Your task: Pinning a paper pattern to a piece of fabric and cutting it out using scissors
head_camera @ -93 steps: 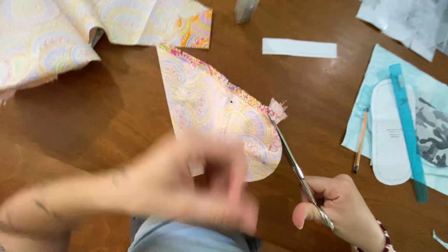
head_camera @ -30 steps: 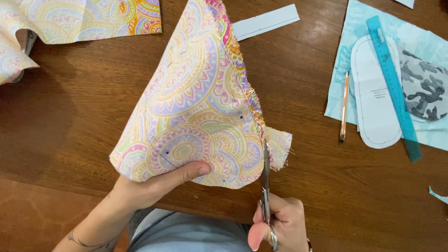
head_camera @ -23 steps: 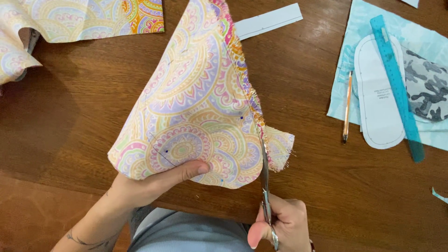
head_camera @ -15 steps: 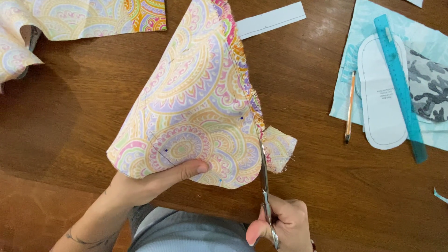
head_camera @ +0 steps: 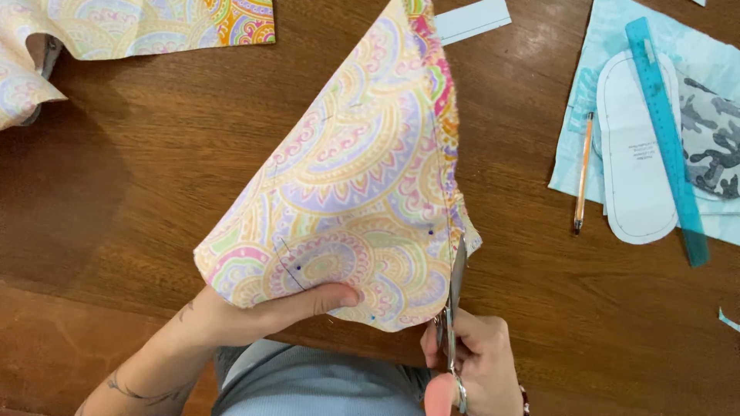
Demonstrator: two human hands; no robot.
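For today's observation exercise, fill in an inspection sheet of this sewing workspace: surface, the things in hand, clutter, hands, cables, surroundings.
Surface: brown wooden table, glossy, grain visible.
Things in hand: pastel paisley fabric piece, held up off the table, pins near its right edge; scissors with blades at that frayed edge.
Clutter: more paisley fabric top left; white paper strip; pencil; white sole-shaped paper pattern on light blue fabric; teal ruler across it; grey camouflage piece.
Hands: left hand pinches the fabric's lower edge, thumb on top; right hand works the scissors.
Cables: nothing seen.
Surroundings: the person's grey-blue clothing at the table edge.
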